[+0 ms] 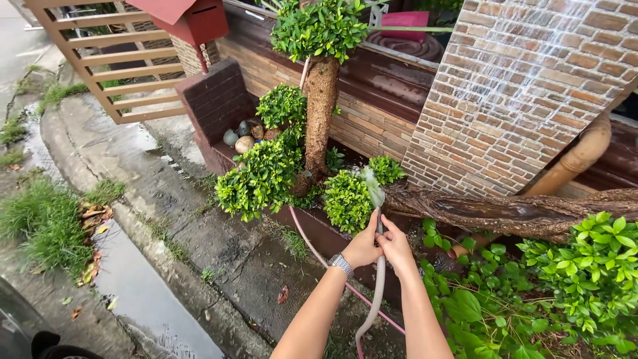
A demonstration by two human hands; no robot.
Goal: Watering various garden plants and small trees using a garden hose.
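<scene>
Two bare hands meet low in the head view, both closed around one pale garden hose (377, 287). The left hand (362, 249), with a metal watch (341, 264) at the wrist, wraps the hose from the left; the right hand (397, 247) clasps it from the right, touching the left hand. The fingers of both are curled tight about the hose near its outlet, and neither hand is clearly the nearer to the tip. The long axis of the hose runs nearly upright here: it climbs from the wet pavement (199, 252) between the forearms, passes through the grip, and ends just above the fingers, where a stream of water (374, 186) leaves it, heading up and away from the person. A thin pink line (312, 246) curves along the ground beside it.

Just beyond the hands stand clipped green shrubs (266, 176) in a dark planter bed (319, 229), with a gnarled trunk (321, 113) rising among them and a thick branch (512, 213) lying to the right. Leafy plants (585, 266) fill the lower right. Farther off, a brick wall (525, 86) shows spray across its face, and round stones (239, 138) sit by a brick pillar (212, 100). Farthest, a slatted wooden gate (106, 53) stands at upper left.
</scene>
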